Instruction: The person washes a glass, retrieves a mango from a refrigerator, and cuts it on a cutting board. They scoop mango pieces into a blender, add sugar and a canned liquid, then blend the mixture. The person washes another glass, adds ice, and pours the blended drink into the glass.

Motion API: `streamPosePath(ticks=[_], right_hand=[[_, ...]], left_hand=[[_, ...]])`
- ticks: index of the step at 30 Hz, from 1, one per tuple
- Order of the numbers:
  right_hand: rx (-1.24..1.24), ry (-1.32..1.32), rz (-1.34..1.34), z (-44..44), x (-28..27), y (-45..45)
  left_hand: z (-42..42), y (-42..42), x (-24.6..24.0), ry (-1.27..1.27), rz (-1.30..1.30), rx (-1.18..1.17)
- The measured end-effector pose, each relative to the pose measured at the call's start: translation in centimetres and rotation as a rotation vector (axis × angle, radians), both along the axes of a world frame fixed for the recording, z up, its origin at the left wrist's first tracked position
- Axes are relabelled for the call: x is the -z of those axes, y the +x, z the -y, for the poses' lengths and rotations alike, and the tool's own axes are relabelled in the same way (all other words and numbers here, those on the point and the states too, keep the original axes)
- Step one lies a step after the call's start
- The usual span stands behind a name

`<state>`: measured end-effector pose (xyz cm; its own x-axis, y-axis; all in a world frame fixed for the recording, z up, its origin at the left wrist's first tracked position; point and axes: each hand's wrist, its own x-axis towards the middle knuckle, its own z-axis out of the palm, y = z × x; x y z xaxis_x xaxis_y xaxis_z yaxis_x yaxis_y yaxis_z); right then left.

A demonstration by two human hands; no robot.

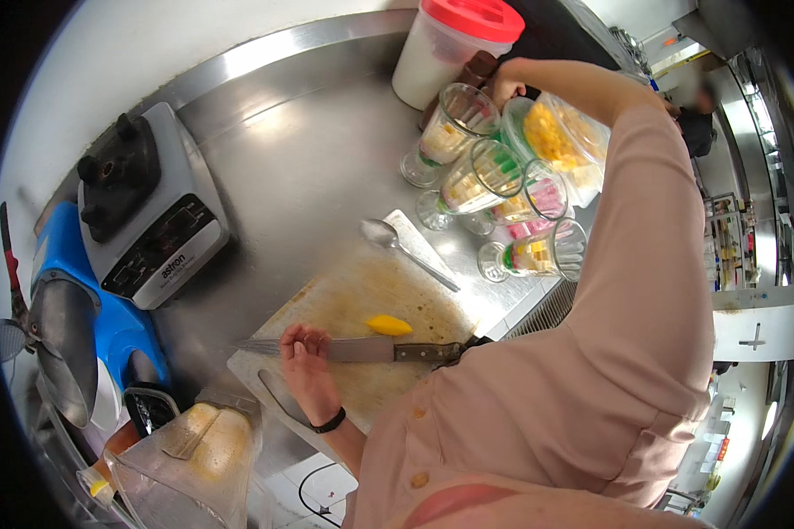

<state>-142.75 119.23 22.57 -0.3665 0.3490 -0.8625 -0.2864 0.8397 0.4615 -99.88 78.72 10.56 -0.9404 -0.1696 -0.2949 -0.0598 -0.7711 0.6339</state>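
My left hand [309,370], with a black band at the wrist, is over the left part of a stained cutting board [364,284], its fingers loosely curled above the blade of a kitchen knife [364,350]. A piece of yellow fruit [389,325] lies beside the knife. Farther up the board rests a metal spoon [413,258]. My right hand [508,82] reaches to the far side, by a dark brown bottle [480,69]; whether it grips something is partly hidden. Nearest to it stands a footed glass [460,125] with layered contents; several similar glasses [480,178] stand closer.
A red-lidded plastic container [430,59] stands at the back, and a tub of yellow pieces [552,135] beyond the glasses. An Astron blender base [152,211], a blue appliance [122,324] and a clear plastic container [198,456] occupy the left side. Another person [696,122] is far right.
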Motion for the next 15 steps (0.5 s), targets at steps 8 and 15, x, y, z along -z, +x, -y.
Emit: streamPosePath(ticks=[8,15], right_hand=[[-0.388,-0.11,-0.241,-1.4,0.7,-0.1],[-0.153,-0.164,-0.09,-1.9,0.8,-0.2]], left_hand=[[1.1,0.3,0.4,0.039,0.004,-0.019],[1.6,0.1,0.1,-0.011,-0.028,0.005]])
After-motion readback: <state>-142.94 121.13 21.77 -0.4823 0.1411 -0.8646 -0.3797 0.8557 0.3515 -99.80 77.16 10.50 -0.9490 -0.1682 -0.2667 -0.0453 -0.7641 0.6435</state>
